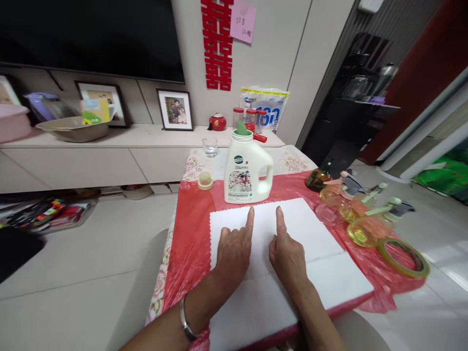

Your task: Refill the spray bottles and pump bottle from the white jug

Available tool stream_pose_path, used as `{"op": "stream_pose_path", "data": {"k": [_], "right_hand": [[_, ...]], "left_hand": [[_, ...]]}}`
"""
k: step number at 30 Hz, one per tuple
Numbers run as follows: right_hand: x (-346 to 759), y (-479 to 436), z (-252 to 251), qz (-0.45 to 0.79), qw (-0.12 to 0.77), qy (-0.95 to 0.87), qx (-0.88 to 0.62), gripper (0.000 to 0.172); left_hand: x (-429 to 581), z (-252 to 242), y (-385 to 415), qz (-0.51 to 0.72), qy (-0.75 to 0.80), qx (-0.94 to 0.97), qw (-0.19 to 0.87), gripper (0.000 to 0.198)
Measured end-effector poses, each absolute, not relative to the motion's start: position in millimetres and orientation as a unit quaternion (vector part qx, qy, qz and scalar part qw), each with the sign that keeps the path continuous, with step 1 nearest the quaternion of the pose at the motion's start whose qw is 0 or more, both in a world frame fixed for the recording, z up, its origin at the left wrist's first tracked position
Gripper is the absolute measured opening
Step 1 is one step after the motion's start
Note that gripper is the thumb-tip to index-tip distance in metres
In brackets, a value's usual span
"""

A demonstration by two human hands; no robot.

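My left hand (236, 251) points forward over a white cloth (256, 312), its index finger stretched out and the other fingers curled in. Beside it, my right hand (288, 253) makes the same shape, index finger out. Neither hand holds anything. Just beyond the fingertips stands a pale detergent jug (244, 170), upright, its handle on the right and its mouth uncapped. A green piece (242, 128) shows at the mouth. Left of the jug, a pale yellow-green cap (205, 181) sits on the red plastic sheet (192, 234). The white cloth has a scalloped edge and a crease.
Several pump bottles (365, 231) of yellow or pink tint stand on the right, with a roll of tape (404, 258) nearer me. A glass of water (210, 147) is at the table's back left. Behind runs a long cabinet (153, 139) bearing frames, a basin and jars.
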State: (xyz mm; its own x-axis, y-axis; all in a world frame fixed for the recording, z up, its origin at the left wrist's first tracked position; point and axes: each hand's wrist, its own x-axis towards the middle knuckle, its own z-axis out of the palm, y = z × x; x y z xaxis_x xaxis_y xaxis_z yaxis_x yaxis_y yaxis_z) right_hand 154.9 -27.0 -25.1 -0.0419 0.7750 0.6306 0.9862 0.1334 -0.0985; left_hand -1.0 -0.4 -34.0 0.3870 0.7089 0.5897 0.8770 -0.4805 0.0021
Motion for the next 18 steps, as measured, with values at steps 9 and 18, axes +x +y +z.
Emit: {"op": "stream_pose_path", "data": {"k": [9, 18], "right_hand": [[190, -32, -17, -0.102, 0.351, -0.665, -0.651, 0.047], [303, -59, -7, -0.089, 0.479, -0.438, -0.756, 0.050]], "left_hand": [[-1, -28, 1, -0.264, -0.475, -0.826, 0.151, 0.057], [0, -34, 2, -0.323, -0.428, -0.837, 0.107, 0.039]]}}
